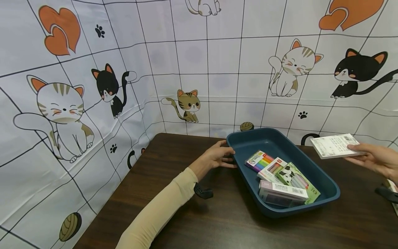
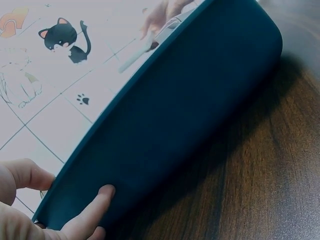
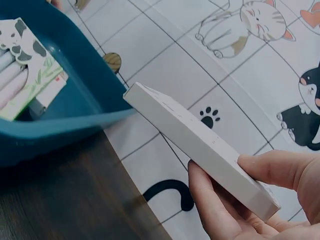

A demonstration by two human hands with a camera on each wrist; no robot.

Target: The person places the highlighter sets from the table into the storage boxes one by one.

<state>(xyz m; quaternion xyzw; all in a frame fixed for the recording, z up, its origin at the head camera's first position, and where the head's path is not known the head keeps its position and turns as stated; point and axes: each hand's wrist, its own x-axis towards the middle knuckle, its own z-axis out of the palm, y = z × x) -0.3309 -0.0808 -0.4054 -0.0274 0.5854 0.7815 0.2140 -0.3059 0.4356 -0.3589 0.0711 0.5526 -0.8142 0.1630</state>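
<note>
A blue plastic bin (image 1: 323, 178) stands on the dark wooden table. My left hand (image 1: 216, 155) grips its far left corner, the thumb at the rim and the fingers (image 2: 95, 207) against the outer wall. Inside lie a rainbow-striped pack (image 1: 258, 160), a white pack with a coloured window (image 1: 271, 170), a green panda pack of pens (image 1: 297, 181) and a pinkish box (image 1: 283, 193), partly overlapping. Off the bin's right side, my right hand (image 1: 374, 159) pinches a flat white box (image 3: 195, 145) between thumb and fingers, holding it above the table. Print and a barcode show on its upper face.
A white cloth with cartoon cats and a grid hangs behind and to the left of the table (image 1: 174, 186). Close by my right wrist, at the right edge of the head view, part of a light-coloured item (image 1: 392, 188) shows.
</note>
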